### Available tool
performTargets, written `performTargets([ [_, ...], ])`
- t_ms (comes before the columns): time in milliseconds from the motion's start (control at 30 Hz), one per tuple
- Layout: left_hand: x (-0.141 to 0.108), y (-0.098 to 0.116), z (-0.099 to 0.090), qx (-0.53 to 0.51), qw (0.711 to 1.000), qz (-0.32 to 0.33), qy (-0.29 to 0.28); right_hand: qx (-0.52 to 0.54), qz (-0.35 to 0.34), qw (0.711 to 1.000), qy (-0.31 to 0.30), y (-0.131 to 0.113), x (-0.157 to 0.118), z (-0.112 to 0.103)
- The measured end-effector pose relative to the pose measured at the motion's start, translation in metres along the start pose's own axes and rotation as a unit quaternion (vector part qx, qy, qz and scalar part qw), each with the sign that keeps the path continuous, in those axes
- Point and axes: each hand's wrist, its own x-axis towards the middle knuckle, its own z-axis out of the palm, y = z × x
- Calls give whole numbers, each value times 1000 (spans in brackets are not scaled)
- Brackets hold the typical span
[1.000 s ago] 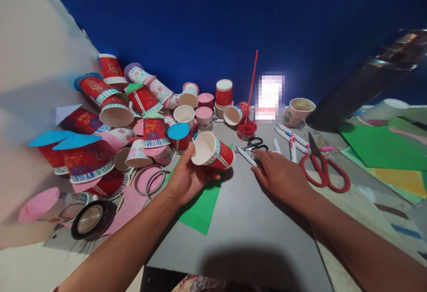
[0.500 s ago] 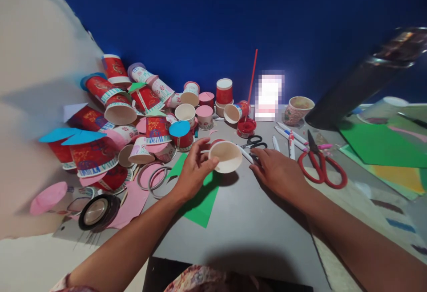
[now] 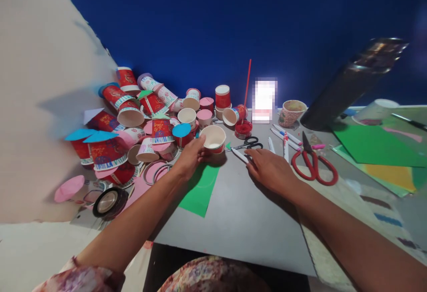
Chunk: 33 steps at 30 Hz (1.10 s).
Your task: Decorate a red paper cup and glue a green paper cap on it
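At the far left, a heap of red and white patterned paper cups [image 3: 105,152] with coloured paper discs leans toward the wall, and a round black object with a silvery centre [image 3: 107,202] lies in front of it. Next, the person's left hand [image 3: 191,158] reaches over a flat green paper sheet [image 3: 202,190], its thumb and fingers closed narrowly on the left side of a red paper cup with a cream inside [image 3: 214,137]; the cup is mouth up, tipped toward the viewer, and I cannot tell whether its base touches the table. The step in hand seems to be handling this one cup, and its next move would call for a light grip, since a paper wall dents easily. Behind it stands a small red tub with a thin red stick [image 3: 243,129]. Further right, a slim white pen [image 3: 239,155] and black-handled scissors [image 3: 253,141] lie just beside the right hand [image 3: 269,167], whose fingers bend loosely over the tabletop; whether they grip anything I cannot tell. Beyond are large red-handled scissors [image 3: 313,167] and a tilted dark cylinder [image 3: 336,92].
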Motion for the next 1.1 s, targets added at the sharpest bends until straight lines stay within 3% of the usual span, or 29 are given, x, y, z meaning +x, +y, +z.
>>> performTargets([
  [267, 44, 15, 21, 116, 993, 17, 36, -6, -17, 1000, -14, -1, -3, -4],
  [367, 45, 23, 19, 174, 983, 31, 55, -10, -24, 999, -21, -1, -3, -6],
  [467, 16, 33, 6, 249, 963, 63, 76, -11, -25, 999, -23, 1, -4, -5],
  [567, -37, 35, -11, 321, 938, 109, 67, -7, -23, 999, -22, 3, -4, -1],
  [633, -73, 25, -21, 371, 919, 122, 41, -5, -23, 999, -23, 4, -4, 1],
  [733, -109, -5, -33, 561, 802, 201, -45, 1, -22, 999, -26, 4, -3, 2],
  [833, -124, -36, -35, 642, 738, 203, -55, 28, -16, 999, -27, 2, -2, 3],
  [933, -132, -52, -28, 649, 725, 219, -75, 37, -13, 999, -19, 0, -1, 3],
  [1033, -140, -57, -22, 619, 730, 252, -145, 32, -17, 999, -11, 0, -1, 3],
  [1100, -142, -57, -21, 596, 740, 275, -149, 31, -19, 999, -3, 2, 0, 1],
])
